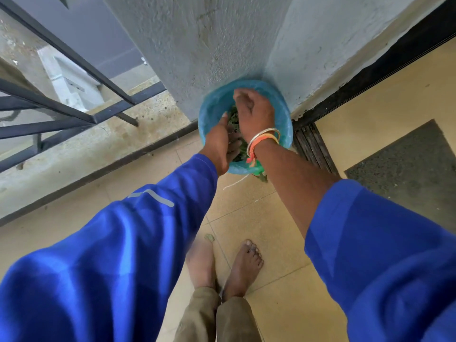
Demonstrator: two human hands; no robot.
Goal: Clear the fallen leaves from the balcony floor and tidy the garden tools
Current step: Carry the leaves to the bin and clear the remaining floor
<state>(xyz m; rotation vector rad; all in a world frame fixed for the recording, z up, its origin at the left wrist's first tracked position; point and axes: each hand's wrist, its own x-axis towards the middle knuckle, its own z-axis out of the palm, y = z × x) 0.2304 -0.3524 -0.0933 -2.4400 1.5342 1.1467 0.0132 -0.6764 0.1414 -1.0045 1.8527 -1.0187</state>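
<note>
A blue plastic bag (212,107), spread open over a round container, stands on the tiled floor against the grey pillar. Green leaves (234,119) lie inside it. Both my hands are over its mouth. My left hand (222,141) has its fingers straight, pressed against the leaves between the hands. My right hand (254,112), with bangles and an orange thread at the wrist, is curled over the leaves; what its fingers hold is hidden. One fallen leaf (209,236) lies on the floor by my feet.
The grey pillar (222,40) rises behind the bag. A black metal railing (74,99) on a concrete kerb runs along the left. A floor drain grate (313,146) and a dark doormat (409,164) are at right. A white string (235,183) lies below the bag.
</note>
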